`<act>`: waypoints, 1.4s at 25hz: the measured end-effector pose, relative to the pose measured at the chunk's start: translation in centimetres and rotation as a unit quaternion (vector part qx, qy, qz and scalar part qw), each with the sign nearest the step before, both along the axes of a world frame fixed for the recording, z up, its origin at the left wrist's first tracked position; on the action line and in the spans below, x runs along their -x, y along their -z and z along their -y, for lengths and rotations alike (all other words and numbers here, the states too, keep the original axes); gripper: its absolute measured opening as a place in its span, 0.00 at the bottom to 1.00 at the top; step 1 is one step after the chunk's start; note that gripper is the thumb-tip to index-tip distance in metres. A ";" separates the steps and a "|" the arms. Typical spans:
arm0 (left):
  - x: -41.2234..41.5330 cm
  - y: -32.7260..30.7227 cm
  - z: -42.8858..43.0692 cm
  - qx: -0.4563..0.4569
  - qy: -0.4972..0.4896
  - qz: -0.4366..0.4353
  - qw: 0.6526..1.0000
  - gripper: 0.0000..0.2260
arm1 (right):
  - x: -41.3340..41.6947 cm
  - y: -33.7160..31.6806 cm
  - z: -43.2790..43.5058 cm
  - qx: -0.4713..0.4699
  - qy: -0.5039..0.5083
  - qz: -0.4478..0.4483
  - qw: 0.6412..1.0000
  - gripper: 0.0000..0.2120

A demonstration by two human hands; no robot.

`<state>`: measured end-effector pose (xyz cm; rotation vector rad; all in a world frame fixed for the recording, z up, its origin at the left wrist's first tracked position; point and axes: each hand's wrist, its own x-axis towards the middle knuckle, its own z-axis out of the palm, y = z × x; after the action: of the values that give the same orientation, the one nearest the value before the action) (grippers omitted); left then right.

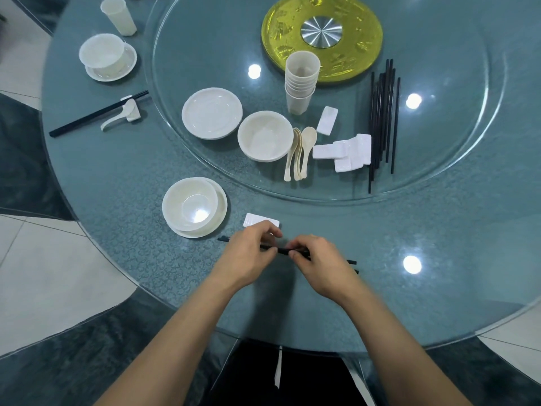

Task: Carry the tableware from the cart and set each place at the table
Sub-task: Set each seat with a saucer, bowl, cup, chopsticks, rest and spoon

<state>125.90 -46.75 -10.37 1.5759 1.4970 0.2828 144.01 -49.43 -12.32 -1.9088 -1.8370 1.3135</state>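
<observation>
My left hand [250,252] and my right hand [319,263] both pinch a pair of black chopsticks [282,251] lying crosswise just above the table near its front edge. A white chopstick rest [261,221] sits just behind my left hand. To its left a white bowl [191,204] stands on a saucer [221,213]. On the glass turntable [439,159] lie a plate [211,113], a bowl [265,135], several spoons [298,153], several rests [345,152], stacked cups [301,80] and a bundle of chopsticks [383,118].
A set place lies at the far left: bowl on saucer [106,57], cup [118,15], chopsticks and spoon on a rest [117,114]. A yellow disc [322,36] marks the turntable's centre. The round table's edge [96,238] curves down the left, with tiled floor beyond.
</observation>
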 end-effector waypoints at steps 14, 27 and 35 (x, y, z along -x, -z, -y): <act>0.2 1.4 1.1 0.157 -0.096 0.001 0.983 0.12 | 3.9 3.2 0.3 0.112 0.297 -0.189 0.929 0.12; 1.5 1.8 1.6 0.209 -0.229 0.075 0.948 0.07 | 8.2 3.0 -0.4 0.123 0.287 -0.079 0.947 0.06; 2.9 2.1 1.3 0.177 -0.229 0.039 0.957 0.09 | 9.8 3.2 -0.7 0.148 0.267 -0.058 0.951 0.03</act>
<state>122.98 -48.06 -12.47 0.9178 1.7290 0.3115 134.20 -48.70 -15.51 -2.2005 -0.9952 1.5089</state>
